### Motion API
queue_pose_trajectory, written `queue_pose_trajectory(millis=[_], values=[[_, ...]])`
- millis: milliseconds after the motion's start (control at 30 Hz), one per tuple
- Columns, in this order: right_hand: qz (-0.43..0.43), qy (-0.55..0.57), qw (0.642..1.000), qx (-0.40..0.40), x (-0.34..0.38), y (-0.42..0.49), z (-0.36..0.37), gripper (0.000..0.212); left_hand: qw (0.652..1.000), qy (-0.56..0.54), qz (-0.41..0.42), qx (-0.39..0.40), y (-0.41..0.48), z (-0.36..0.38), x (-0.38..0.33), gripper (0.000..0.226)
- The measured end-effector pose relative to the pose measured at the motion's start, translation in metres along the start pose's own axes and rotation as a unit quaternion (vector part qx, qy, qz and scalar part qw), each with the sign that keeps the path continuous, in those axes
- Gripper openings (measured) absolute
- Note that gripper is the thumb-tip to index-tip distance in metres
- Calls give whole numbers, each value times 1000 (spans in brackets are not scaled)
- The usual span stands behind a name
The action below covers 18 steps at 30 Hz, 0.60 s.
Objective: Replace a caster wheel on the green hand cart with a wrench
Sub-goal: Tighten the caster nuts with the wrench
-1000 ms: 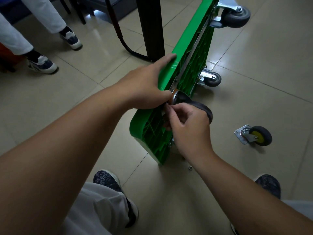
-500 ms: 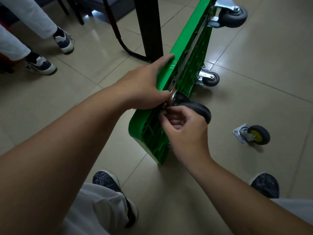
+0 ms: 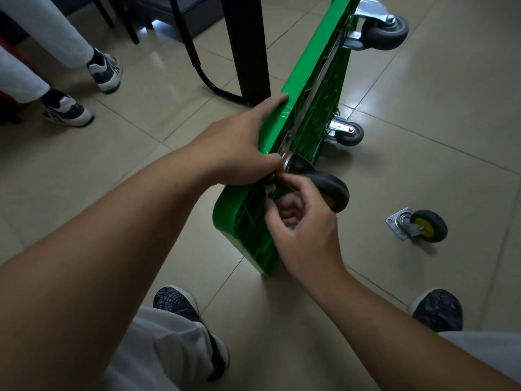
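Green plastic hand cart [image 3: 308,69] on edge on beige tiled floor [image 3: 423,122].
L hand [image 3: 239,145] gripped cart's upper rim. R hand [image 3: 301,230], fingers curled, pinched at mount of black rubber caster wheel [image 3: 332,187] w/ yellow hub at cart's near end; pinched item not discernible. Loose second caster [image 3: 423,225] lay on floor, apart.
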State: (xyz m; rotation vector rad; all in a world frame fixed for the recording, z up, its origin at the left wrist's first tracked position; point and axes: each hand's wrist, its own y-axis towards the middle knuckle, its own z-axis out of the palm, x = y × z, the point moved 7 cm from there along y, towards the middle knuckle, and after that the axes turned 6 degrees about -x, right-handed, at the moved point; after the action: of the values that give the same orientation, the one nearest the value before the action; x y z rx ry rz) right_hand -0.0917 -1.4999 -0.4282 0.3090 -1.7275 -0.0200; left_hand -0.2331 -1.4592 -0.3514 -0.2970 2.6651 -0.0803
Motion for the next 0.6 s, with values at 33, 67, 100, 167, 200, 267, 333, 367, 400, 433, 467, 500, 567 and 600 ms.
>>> queue_pose_trajectory(millis=[33,67,100,167,200,267,333,367,400,433,467,500,567,600], values=[[-10,-25,1000,-10,-10,-5,-3,16,1000,-1,-3,1,-1,1,0,91],[-23,-67,997,-12,-23,-11,-8,15,1000,-2,-4,2,-2,1,-1,91],[-37,-128,991,2,-41,-20,-13,19,1000,-5,-4,4,-2,1,-2,91],[-34,-267,962,45,-95,-39,-29,21,1000,-6,-7,7,-4,0,-2,91],[9,-323,945,52,-128,-45,-46,16,1000,-2,-8,8,-5,-1,-2,92],[161,-384,907,53,-193,-49,-83,17,1000,11,-11,13,-5,0,-3,92],[262,-379,886,59,-241,-48,-106,43,1000,16,-15,16,-4,1,-3,93],[268,-368,888,71,-256,-42,-107,52,1000,17,-18,17,-4,1,-3,93],[246,-363,894,93,-268,-36,-104,55,999,20,-20,18,-4,1,-3,93],[216,-371,894,127,-278,-30,-97,56,999,22,-24,17,-4,2,-3,93],[190,-382,890,161,-288,-27,-89,56,999,22,-27,14,-4,2,-2,93],[184,-394,880,191,-299,-24,-84,56,999,16,-32,10,-4,3,-1,93],[185,-421,853,246,-322,-22,-76,57,999,-15,-42,7,-6,4,-2,91],[175,-432,840,278,-333,-23,-71,57,998,-32,-46,7,-6,5,-2,91]])
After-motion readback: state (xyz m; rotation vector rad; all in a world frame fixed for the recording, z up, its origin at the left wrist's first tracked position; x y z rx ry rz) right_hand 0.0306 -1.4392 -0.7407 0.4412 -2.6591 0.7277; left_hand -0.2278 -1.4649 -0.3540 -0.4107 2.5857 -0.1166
